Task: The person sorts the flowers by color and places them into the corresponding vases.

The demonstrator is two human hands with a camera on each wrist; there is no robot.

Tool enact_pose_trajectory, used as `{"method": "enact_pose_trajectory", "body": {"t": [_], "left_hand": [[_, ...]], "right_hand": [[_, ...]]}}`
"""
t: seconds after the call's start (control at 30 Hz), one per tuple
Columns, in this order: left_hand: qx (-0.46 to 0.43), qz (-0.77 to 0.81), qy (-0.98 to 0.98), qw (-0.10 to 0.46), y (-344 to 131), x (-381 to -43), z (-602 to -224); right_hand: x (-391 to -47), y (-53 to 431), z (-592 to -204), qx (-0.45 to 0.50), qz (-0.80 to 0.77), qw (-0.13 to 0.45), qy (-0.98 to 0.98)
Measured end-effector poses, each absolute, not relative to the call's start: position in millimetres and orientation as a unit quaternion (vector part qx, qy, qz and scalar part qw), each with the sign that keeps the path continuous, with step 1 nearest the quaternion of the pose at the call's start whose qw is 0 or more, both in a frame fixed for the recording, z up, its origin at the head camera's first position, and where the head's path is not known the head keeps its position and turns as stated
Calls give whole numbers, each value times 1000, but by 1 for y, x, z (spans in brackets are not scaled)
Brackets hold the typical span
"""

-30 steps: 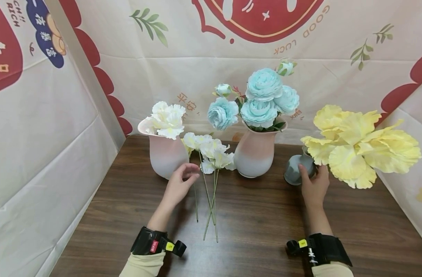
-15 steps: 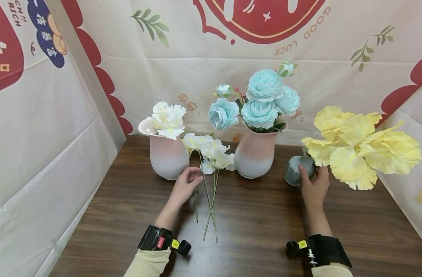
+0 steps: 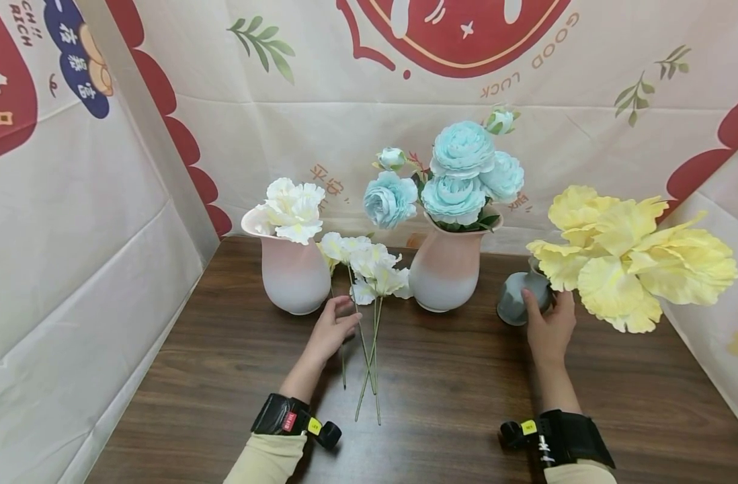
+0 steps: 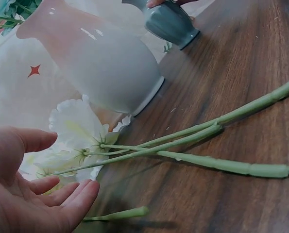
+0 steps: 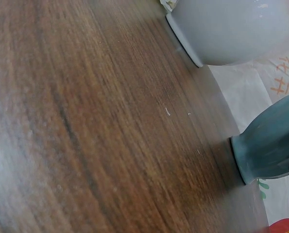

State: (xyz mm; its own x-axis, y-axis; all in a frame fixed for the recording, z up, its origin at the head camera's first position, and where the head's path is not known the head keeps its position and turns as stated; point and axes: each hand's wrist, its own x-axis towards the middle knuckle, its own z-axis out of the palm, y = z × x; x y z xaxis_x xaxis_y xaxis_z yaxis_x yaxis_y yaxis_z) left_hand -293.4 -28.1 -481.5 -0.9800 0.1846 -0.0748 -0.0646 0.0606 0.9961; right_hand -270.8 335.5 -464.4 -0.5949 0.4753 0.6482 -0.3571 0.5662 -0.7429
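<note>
My left hand (image 3: 333, 331) hovers at the stems of several white artificial flowers (image 3: 372, 265) lying on the table. In the left wrist view its thumb and fingers are spread apart beside the green stems (image 4: 183, 141), with nothing between them. My right hand (image 3: 550, 326) grips a small grey-blue vase (image 3: 513, 299) at the right, thumb on the near side. Large yellow flowers (image 3: 626, 259) stand in that vase and hang over its mouth. In the right wrist view the base of the small vase (image 5: 265, 145) shows, with only a sliver of the hand at the edge.
At the left stands a pink-and-white vase (image 3: 293, 275) with a white flower (image 3: 293, 208) in its mouth. A second pink-and-white vase (image 3: 444, 272) holds light-blue flowers (image 3: 462, 148). A printed cloth (image 3: 369, 121) hangs behind the brown wooden table (image 3: 454, 383).
My left hand has moved right and a little nearer, away from the left vase towards the flower stems. My right hand stays on the small vase.
</note>
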Motion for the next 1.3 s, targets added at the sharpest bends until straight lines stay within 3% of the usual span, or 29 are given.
{"method": "enact_pose_trajectory", "body": {"t": [0.53, 0.87, 1.3], "left_hand": [[44, 710, 692, 119, -26, -298, -485], [40, 707, 701, 84, -25, -303, -493], [9, 723, 688, 67, -28, -301, -492]], "right_hand": [[-279, 343, -477, -63, 459, 450, -763], [-282, 350, -489, -122, 445, 430, -776], [-282, 350, -488, -112, 444, 424, -781]]}}
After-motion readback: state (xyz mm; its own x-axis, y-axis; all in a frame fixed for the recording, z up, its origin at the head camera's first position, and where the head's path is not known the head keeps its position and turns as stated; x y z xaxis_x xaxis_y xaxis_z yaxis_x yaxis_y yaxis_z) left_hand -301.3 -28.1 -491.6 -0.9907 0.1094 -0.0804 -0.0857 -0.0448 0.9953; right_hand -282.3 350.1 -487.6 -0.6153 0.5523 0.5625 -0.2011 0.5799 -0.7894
